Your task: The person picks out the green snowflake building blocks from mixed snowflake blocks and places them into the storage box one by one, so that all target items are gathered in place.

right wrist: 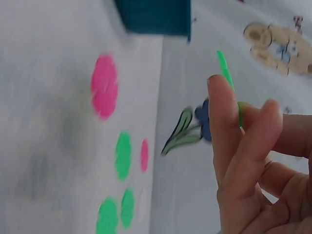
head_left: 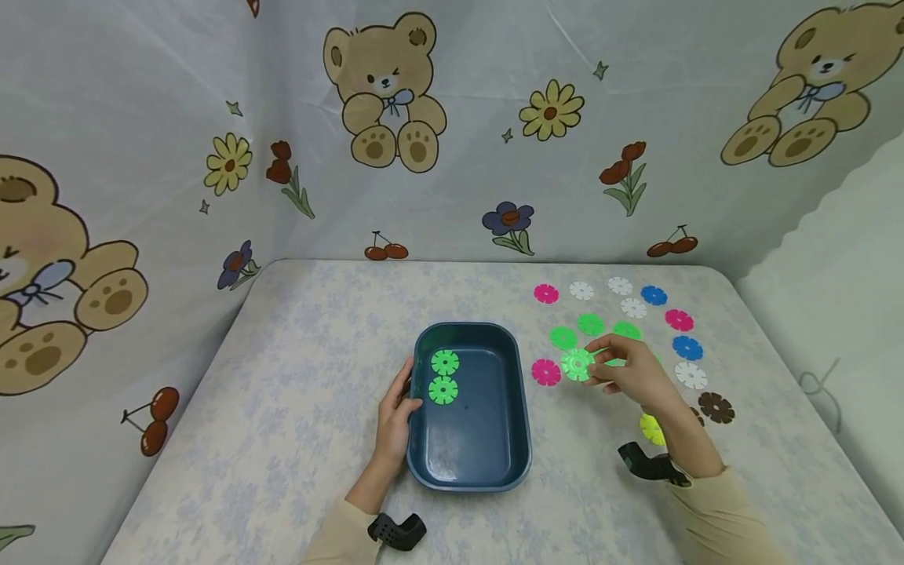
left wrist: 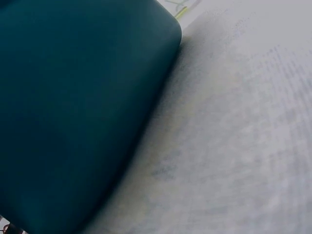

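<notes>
Between the thumb and fingers of my right hand [head_left: 631,372] a green notched plastic disc [head_left: 577,365] is pinched, raised off the table. In the right wrist view this disc [right wrist: 224,66] appears edge-on at the fingertips. My left hand [head_left: 394,420] holds the left wall of a dark blue rectangular tray [head_left: 469,476], thumb at the rim. Two green discs [head_left: 443,390] lie inside the tray, toward its upper left. The left wrist view shows only the tray's outer wall [left wrist: 83,97] and the tablecloth; the left hand is out of that view.
Right of the tray lie several loose discs: green [head_left: 563,338], pink [head_left: 546,372], white [head_left: 690,375], blue [head_left: 687,348], brown [head_left: 716,407] and yellow [head_left: 651,428], some partly hidden by the right arm. A bear-print cloth [head_left: 466,196] hangs behind the table [head_left: 297,377].
</notes>
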`<state>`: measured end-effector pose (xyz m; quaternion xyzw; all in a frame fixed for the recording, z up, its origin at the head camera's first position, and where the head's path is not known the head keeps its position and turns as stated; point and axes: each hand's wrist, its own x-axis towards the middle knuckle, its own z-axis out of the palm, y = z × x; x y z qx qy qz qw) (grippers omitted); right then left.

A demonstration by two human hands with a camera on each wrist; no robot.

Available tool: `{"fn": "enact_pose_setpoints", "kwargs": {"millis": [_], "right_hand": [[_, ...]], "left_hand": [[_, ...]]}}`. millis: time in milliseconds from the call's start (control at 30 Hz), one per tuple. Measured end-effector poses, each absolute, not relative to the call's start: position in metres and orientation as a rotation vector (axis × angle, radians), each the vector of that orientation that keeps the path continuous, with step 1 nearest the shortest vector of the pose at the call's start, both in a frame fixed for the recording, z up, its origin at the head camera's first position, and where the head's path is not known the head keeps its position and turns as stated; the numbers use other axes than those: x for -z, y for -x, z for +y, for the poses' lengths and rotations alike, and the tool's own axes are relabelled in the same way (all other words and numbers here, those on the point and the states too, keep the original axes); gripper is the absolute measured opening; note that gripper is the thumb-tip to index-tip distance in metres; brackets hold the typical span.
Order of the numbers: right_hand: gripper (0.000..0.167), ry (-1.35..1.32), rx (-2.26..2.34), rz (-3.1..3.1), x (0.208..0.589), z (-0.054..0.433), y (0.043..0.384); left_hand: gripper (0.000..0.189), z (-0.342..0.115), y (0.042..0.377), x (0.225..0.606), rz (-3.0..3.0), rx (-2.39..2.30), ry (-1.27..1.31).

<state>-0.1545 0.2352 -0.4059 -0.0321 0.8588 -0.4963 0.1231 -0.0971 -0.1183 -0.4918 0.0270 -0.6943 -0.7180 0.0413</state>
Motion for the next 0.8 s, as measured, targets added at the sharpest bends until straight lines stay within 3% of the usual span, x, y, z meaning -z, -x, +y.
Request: {"fn": "enact_pose_setpoints", "kwargs": {"millis": [367, 800], "right_hand": [[0.026, 0.344, 1.488, 2.301, 0.401, 0.143, 0.150], [0.017, 0.503, 1.322, 2.164, 0.437, 0.072, 0.150]], "left_hand": [[0.065, -0.118, 0.097, 0.493, -2.121, 2.197, -0.092], [0.065, -0.118, 0.098, 0.491, -2.146, 2.192, -0.097]]}}
